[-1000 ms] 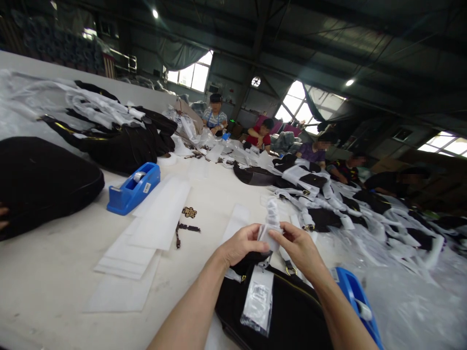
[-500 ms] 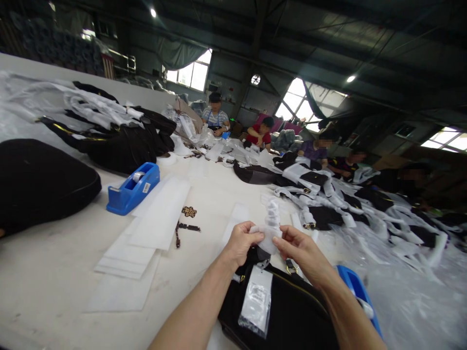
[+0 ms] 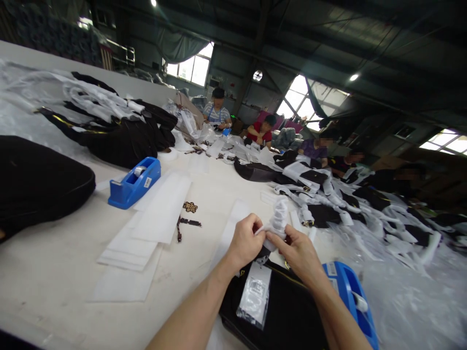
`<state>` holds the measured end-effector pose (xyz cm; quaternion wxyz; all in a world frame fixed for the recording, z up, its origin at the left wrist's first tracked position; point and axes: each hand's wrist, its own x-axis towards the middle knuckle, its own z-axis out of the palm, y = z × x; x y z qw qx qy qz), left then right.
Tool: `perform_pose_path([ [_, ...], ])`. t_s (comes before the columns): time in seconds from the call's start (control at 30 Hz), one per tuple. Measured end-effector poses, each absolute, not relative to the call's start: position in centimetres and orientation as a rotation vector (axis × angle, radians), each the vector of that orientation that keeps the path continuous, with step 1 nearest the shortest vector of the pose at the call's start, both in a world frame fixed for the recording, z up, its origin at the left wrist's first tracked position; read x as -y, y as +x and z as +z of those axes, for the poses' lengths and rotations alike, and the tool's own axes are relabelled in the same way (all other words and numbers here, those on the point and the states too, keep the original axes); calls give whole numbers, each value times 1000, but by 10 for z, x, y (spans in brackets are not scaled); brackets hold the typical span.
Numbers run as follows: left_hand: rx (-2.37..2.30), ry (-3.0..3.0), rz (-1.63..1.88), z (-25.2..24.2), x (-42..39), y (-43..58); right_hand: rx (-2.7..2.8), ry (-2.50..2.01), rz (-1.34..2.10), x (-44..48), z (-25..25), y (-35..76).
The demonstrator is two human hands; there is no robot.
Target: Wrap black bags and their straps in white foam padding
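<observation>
A black bag [image 3: 288, 311] with a gold zipper lies at the table's front edge, a plastic-covered tag [image 3: 255, 294] on top of it. Above its upper end, white foam wrap [image 3: 280, 216] surrounds what looks like the bag's strap or handle. My left hand [image 3: 247, 241] pinches the wrap's left edge. From the right, my right hand [image 3: 299, 250] grips the same wrap, its thumb and fingers close to the left fingertips. Both hands hide part of the wrap's lower end.
Blue tape dispensers stand left [image 3: 134, 182] and beside my right forearm [image 3: 352, 296]. Foam sheets [image 3: 160, 209] and a leopard-print charm [image 3: 190, 207] lie left of centre. Wrapped black bags [image 3: 323, 216] and plastic are heaped right. Several people sit beyond.
My hands have drawn closer together at the wrap, and the left hand has turned. The wrapped part leans further right. More of the right tape dispenser shows.
</observation>
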<state>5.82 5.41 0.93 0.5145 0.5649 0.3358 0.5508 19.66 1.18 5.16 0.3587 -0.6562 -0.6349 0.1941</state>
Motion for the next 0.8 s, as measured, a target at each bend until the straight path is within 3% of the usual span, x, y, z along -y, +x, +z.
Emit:
perform_pose_path([
  [0.1,-819,1309,1352,10,-54,56,1617,-1613,637,-11,58,192],
  [0.27,-518,935,1033,2,-64,48,1487,-1475,829,-15,61,186],
  [0.6,-517,904,1040,5,-62,47,1511,-1573,587,-19,40,191],
  [0.8,-394,828,895,3,-66,39,1522,-1465,734,-19,44,192],
])
